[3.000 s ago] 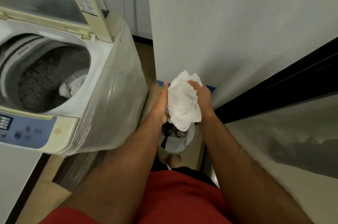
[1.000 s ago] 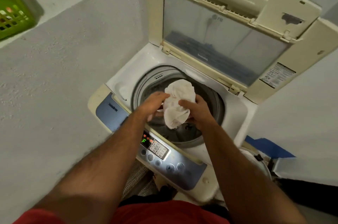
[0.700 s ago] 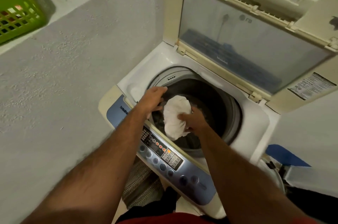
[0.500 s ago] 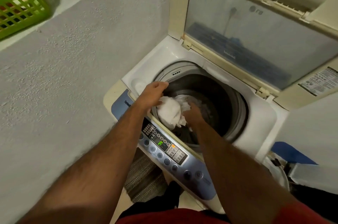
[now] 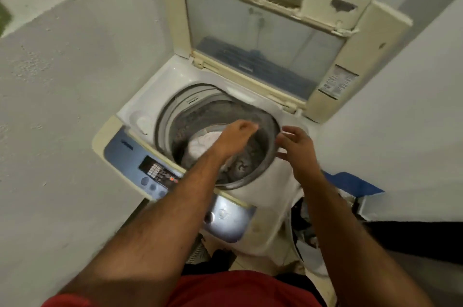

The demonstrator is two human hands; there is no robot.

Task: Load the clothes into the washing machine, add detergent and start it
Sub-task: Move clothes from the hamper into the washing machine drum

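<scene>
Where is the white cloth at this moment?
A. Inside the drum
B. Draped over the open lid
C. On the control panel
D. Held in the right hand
A: the white cloth lies down in the drum, while the left hand and right hand are above the opening with nothing in their grip.

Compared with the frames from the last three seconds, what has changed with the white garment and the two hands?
The white garment, earlier held in both hands beside the machine and then carried over the opening, now lies in the drum. Both hands have let go: the left hand hangs empty over the drum, the right hand empty over its right rim. The lid stays raised.
</scene>
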